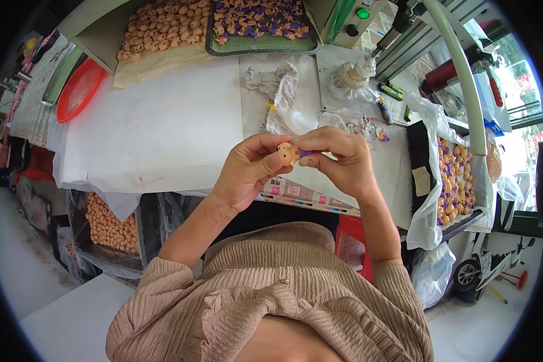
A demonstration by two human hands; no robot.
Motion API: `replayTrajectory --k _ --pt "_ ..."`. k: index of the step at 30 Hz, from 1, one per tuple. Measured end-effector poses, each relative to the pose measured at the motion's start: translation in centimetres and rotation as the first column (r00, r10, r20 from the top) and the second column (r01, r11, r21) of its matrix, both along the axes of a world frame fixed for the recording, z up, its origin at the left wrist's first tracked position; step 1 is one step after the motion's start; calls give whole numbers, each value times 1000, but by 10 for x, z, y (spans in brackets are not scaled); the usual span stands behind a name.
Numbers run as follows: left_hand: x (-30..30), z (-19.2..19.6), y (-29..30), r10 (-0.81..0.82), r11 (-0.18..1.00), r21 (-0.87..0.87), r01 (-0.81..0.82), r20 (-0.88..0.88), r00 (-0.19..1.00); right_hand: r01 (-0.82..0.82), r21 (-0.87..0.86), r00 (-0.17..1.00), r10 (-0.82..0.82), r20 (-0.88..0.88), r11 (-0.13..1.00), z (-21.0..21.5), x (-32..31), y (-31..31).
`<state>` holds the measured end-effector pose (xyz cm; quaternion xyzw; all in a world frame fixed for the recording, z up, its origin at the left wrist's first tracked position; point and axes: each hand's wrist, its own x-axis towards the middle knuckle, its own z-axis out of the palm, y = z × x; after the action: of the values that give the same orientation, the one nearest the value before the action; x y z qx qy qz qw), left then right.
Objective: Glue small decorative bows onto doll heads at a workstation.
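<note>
Over the front of the table, my two hands meet at one small toy figure. My left hand (242, 172) is closed, its thumb and fingers pinching the figure's round tan head (287, 155), which has dark dots on it. From the other side, my right hand (345, 161) is closed in a pinch on the purple body (306, 153). The head and body touch, but the joint between them is partly covered by my fingertips. A whitish plastic bottle (300, 122) lies on the table just beyond my fingers.
Loose tan heads (163, 27) lie on brown paper at the back, beside a green tray (265, 47) of purple bodies. At right is a lined box of figures (455, 181); at lower left, a crate of heads (110, 223). A red basin (81, 90) sits far left.
</note>
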<state>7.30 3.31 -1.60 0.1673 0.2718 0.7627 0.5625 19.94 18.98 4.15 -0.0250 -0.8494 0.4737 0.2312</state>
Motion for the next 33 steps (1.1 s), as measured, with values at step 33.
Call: replayTrajectory --k 33 --pt "5 30 39 -32 999 -19 33 66 997 389 772 718 -690 88 503 -23 26 171"
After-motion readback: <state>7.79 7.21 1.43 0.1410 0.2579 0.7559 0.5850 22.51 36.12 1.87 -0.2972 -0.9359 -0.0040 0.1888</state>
